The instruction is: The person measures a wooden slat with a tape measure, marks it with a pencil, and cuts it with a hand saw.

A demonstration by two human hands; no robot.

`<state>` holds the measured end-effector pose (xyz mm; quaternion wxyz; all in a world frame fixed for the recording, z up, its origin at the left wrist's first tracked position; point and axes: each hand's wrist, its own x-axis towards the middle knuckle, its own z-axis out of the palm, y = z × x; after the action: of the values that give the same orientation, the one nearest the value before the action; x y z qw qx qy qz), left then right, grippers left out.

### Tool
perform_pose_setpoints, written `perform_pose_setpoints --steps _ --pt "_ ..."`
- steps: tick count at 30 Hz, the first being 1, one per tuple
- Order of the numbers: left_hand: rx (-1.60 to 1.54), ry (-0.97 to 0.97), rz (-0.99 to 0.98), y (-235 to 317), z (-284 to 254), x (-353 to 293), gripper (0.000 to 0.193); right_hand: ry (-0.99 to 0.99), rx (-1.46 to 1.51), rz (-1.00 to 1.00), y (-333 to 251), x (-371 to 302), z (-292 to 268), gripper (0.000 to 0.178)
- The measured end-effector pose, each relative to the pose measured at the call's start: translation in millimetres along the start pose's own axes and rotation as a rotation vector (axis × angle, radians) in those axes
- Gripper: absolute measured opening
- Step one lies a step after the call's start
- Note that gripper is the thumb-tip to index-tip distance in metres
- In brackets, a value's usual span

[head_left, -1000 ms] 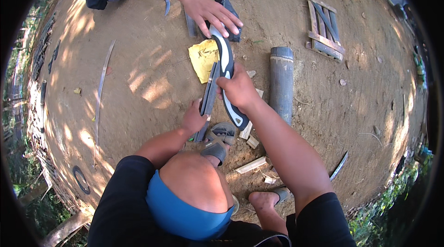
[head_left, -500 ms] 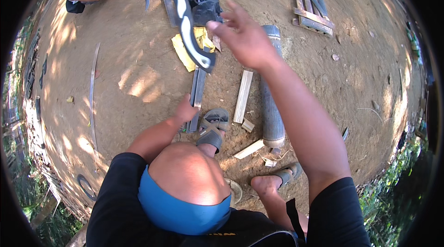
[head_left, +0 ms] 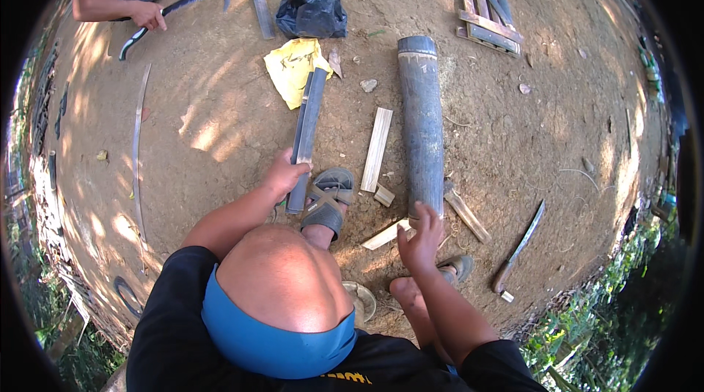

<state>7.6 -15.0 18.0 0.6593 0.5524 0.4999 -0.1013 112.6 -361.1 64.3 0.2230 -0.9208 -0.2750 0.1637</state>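
Bamboo strips (head_left: 311,113) in closed left grip (head_left: 283,174), mostly ahead; right grip (head_left: 422,239) empty.

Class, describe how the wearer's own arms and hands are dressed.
The left sleeve and right sleeve are black and short, leaving both forearms bare. The left hand and right hand are ungloved; no wristband shows.
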Motion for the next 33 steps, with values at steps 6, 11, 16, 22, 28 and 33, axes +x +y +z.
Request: perform_pose_setpoints --steps 6,11,16,22,28,33 --pt "-0.137 -0.134 0.012 1.4 6.0 1.1 0.041 -0.444 -0.014 -0.243 -26.5 -4.1 2.9 0.059" --pt "-0.197 -0.181 0.015 3.6 9.0 2.0 0.042 -0.604 0.057 -0.060 -10.2 51.6 -1.5 0.059" --pt "-0.154 -0.182 -0.066 14.4 23.1 -4.9 0.041 -0.433 0.311 0.246 2.9 85.8 -24.5 0.053" --pt "-0.179 -0.205 -0.072 5.5 26.3 -0.9 0.044 -0.404 0.253 0.284 17.9 46.6 -30.6 0.047" --pt "-0.213 -0.204 -0.019 32.0 49.1 -6.4 0.042 -0.685 0.167 0.292 19.2 -27.8 -9.6 0.049" --pt "-0.133 -0.210 0.030 36.2 56.3 13.5 0.041 -0.924 0.114 0.225 6.1 -57.1 0.5 0.054"
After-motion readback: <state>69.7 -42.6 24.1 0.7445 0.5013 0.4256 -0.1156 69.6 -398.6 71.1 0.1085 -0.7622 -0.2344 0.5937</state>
